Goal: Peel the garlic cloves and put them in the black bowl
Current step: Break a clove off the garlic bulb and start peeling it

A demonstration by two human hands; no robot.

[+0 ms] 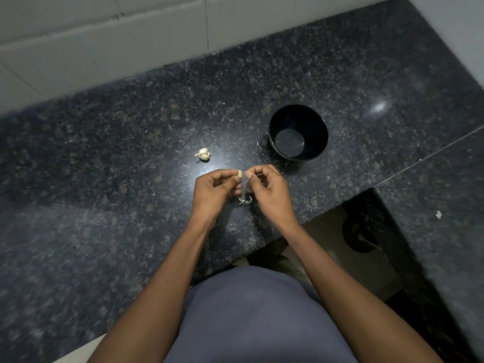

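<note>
In the head view a dark speckled stone desk (110, 158) fills most of the frame, with a pale tiled wall (104, 35) along the top and upper left; at centre, both hands meet just above the desk surface; the left hand (213, 191) pinches a small pale garlic clove (240, 174) between thumb and fingertips, its grip curled round it; the right hand (269, 192) has its fingers curled too, thumb and forefinger pinching a thin translucent strip of skin (245, 186) that hangs down between the two hands just beside the clove; below the hands, on the desk, lie a few curled white peel scraps (245, 200), partly hidden by the fingers; left of centre and well apart from the hands sits a garlic bulb (203, 154), papery and off-white, alone on the desk; up and to the right of the hands stands the black bowl (275, 121), round and glossy, upright, with only its bare shiny floor showing inside, no cloves visible in it; nothing lies between the hands and the bowl; a seam (429, 155) runs across the stone at the right, and a tiny white fleck (438, 214) lies on the right-hand slab; at lower right the desk edge drops to a dim floor; the person's grey-blue shirt (256, 315) fills the bottom centre; no writing or label can be read anywhere.
</note>
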